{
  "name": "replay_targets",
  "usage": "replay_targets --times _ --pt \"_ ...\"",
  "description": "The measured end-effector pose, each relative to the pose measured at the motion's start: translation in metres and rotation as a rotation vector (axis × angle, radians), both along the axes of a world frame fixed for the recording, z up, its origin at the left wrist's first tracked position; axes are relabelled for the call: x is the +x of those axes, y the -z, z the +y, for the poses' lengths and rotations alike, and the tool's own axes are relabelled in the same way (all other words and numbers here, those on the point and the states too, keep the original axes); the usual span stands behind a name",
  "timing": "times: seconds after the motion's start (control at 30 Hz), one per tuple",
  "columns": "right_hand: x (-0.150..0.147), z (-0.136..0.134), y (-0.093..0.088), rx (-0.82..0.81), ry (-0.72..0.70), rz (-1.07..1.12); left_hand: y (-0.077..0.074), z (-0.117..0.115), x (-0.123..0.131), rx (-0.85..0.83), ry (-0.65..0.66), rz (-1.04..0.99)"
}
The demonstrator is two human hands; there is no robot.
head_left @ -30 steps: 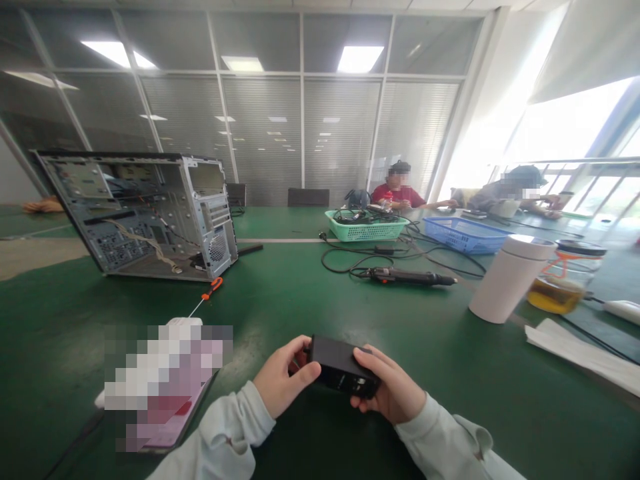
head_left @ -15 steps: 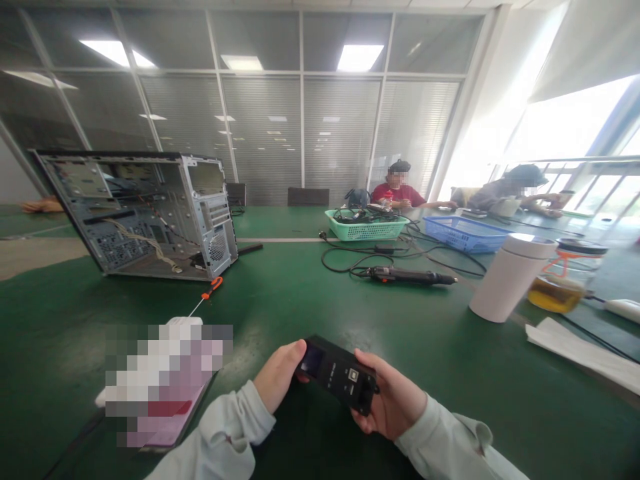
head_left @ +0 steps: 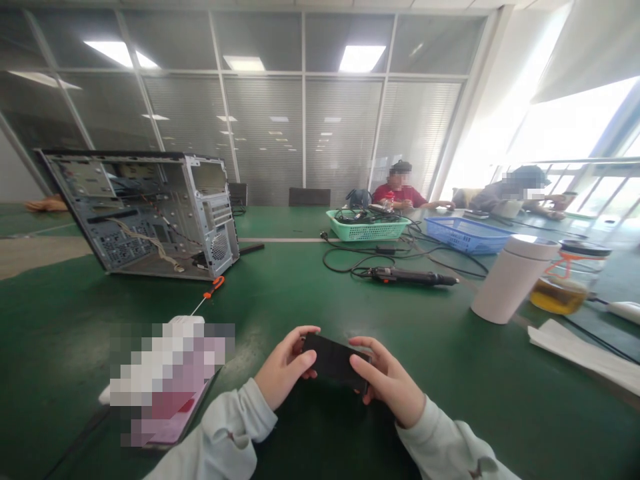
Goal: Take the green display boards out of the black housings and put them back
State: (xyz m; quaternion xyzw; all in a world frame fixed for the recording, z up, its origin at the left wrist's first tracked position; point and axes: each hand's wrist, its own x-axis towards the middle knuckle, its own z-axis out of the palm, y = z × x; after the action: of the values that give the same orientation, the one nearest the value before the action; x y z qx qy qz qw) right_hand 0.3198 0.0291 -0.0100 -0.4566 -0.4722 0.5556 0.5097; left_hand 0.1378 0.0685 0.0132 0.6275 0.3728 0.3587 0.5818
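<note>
A small black box-shaped device [head_left: 333, 361] is held low over the green table [head_left: 310, 300], close to me. My left hand [head_left: 285, 367] grips its left end with thumb and fingers curled round it. My right hand [head_left: 390, 383] grips its right end, fingers over the top. A plain dark face of the device points up toward me. Both sleeves are pale grey.
An open computer case [head_left: 145, 213] stands at the back left, an orange-handled screwdriver [head_left: 210, 291] in front of it. A black electric screwdriver [head_left: 410, 277] with cables, green basket [head_left: 365, 227], blue basket [head_left: 465, 235], white tumbler [head_left: 510, 277] and jar [head_left: 567, 280] lie right. Two people sit far off.
The device has been turned in both hands: its face with ports and label showed before, now a plain dark side faces up. The hands stay in about the same place.
</note>
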Motion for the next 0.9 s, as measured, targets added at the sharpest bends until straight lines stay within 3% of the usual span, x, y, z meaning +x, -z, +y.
replay_targets --times 0.13,0.4,0.9 --pt "0.0034 0.0000 -0.0007 0.015 0.036 -0.047 0.0022 -0.0020 -0.0009 0.085 0.073 0.012" --pt "0.0022 -0.0035 -0.0044 0.277 0.021 -0.177 0.0055 -0.0026 -0.0012 0.172 0.066 0.041" --pt "0.0029 -0.0042 -0.0044 0.212 0.015 -0.123 0.0017 -0.0021 -0.0020 0.093 0.084 0.010"
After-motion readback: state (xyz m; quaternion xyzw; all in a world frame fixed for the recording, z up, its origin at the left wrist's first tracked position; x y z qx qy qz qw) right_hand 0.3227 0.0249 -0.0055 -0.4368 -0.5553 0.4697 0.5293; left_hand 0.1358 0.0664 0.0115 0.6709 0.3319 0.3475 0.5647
